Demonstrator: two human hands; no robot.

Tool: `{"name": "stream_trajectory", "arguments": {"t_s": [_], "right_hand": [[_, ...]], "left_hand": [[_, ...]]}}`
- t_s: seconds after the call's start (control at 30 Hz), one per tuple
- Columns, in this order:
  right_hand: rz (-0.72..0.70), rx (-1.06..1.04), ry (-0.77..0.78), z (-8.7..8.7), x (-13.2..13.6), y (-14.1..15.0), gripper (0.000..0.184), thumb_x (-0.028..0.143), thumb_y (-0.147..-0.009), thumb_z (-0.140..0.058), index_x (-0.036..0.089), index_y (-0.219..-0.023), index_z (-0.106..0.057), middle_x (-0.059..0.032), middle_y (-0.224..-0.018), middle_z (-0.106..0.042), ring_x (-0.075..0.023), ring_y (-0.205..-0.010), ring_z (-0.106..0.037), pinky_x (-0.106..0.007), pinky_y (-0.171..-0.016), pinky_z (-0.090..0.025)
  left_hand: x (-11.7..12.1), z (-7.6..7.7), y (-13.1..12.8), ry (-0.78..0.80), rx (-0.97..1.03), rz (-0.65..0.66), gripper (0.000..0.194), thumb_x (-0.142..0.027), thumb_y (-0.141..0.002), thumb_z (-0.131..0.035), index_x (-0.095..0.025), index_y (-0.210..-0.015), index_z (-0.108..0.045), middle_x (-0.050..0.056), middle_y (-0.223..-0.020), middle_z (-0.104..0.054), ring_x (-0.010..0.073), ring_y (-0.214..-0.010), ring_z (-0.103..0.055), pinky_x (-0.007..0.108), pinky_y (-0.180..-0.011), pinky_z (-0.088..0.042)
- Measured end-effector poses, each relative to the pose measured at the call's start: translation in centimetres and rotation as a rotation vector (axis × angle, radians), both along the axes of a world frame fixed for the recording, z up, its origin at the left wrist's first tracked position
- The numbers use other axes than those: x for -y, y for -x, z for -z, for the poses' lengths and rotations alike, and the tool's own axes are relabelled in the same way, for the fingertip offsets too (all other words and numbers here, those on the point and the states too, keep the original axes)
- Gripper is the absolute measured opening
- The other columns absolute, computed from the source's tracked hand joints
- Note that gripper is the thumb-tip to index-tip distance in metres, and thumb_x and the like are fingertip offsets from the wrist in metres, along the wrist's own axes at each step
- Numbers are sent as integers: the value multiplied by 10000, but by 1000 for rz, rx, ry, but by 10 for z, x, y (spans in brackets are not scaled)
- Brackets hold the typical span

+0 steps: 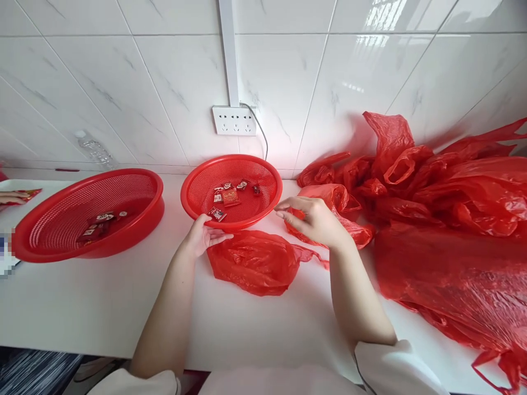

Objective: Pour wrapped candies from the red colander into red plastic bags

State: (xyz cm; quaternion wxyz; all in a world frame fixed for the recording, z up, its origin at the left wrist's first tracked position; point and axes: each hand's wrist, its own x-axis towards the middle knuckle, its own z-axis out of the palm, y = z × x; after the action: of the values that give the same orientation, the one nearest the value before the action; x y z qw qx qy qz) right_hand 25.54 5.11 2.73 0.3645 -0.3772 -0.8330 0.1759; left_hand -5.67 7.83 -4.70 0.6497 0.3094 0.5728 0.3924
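A round red plastic basket with perforated sides stands in front of me, tipped slightly toward me. Several small red-and-white packets lie in it, one close to the near rim. My left hand grips the near-left rim, thumb on top and fingers below. At the right rim hovers my right hand, thumb and fingers apart and nothing between them; whether its fingertips touch the rim I cannot tell. Just below the basket lies a crumpled red plastic bag.
Left of me stands a larger red basket holding several packets. Red plastic bags are heaped on the right. A clear bottle and a power strip are at the tiled wall. Another person's hand shows at far left.
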Motion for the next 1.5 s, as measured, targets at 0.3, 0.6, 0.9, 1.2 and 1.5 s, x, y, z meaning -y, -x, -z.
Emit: {"name": "stream_trajectory", "arguments": {"t_s": [0.3,0.6,0.9,1.2,1.5], "right_hand": [[16,106,54,15,-10,-5,196,297,-947,-516,213,-1015,-679,-28,-972,-721,-172,-827,-669,-311,-775,-510],[125,100,5,29,-24,0,204,287,-955,-486,202,-1064,-636,-81,-1058,-672,-212,-943,-646,-361,-868,-509],[241,304,-21,67,-48,11,317,268,-952,-478,177,-1246,-555,-147,-1280,-581,-282,-1182,-547,-477,-1014,-429],[192,443,64,98,-53,38,573,515,-883,-569,120,-1295,-519,-190,-1338,-546,-340,-1334,-402,-577,-1125,-220],[-155,289,163,85,-39,48,561,511,-917,-519,210,-1387,-452,-123,-1295,-584,-254,-1193,-556,-433,-1036,-409]], "left_hand": [[15,0,11,-78,-116,-88,235,-299,-797,-480,-102,-876,-583,90,-635,-678,147,-527,-653,159,-445,-487],[31,13,-22,-385,-131,-61,378,-329,-773,-597,-187,-1114,-514,26,-907,-678,197,-653,-677,332,-499,-597],[27,30,-36,-463,-82,-140,397,-352,-762,-613,-211,-1118,-504,33,-994,-646,219,-779,-687,336,-564,-614],[30,34,-41,-529,-131,-128,337,-361,-791,-600,-189,-1070,-518,40,-974,-647,223,-839,-676,341,-586,-622],[30,34,-41,-559,-148,-129,347,-371,-800,-595,-191,-1085,-515,60,-1022,-641,234,-860,-674,349,-614,-621]]}}
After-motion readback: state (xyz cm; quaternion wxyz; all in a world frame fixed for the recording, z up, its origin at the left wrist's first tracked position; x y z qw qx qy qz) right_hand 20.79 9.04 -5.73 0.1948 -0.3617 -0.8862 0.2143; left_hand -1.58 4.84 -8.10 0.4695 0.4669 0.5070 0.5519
